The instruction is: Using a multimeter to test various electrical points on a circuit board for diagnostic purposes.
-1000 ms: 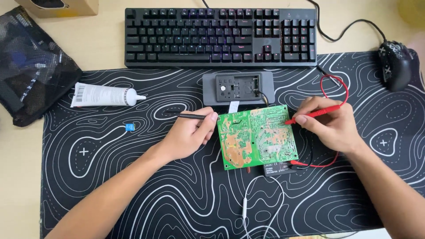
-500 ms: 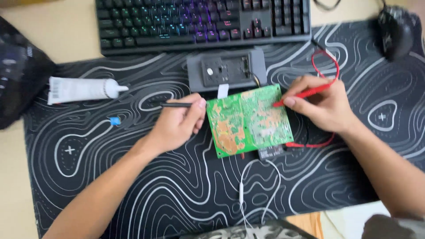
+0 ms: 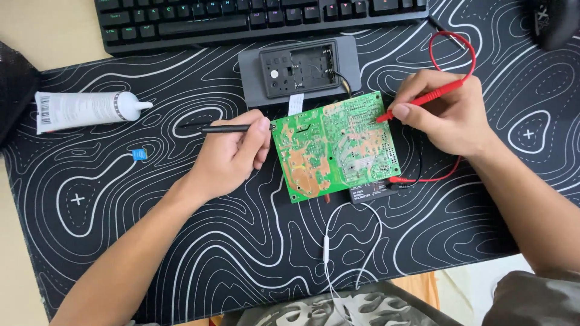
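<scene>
A green circuit board lies solder side up in the middle of a black desk mat with white wavy lines. My left hand grips a black probe at the board's left edge, its tip toward the board. My right hand pinches a red probe whose tip touches the board's upper right area. A small black multimeter peeks out from under the board's lower right corner, with red leads plugged in.
A grey device with an open back sits just behind the board. A black keyboard lies beyond it. A white tube and a small blue part lie at left. A black mouse is top right. A white cable trails toward me.
The view has dropped and come closer, so the desk things sit higher in the frame. Both hands keep their probes at the board with little shift.
</scene>
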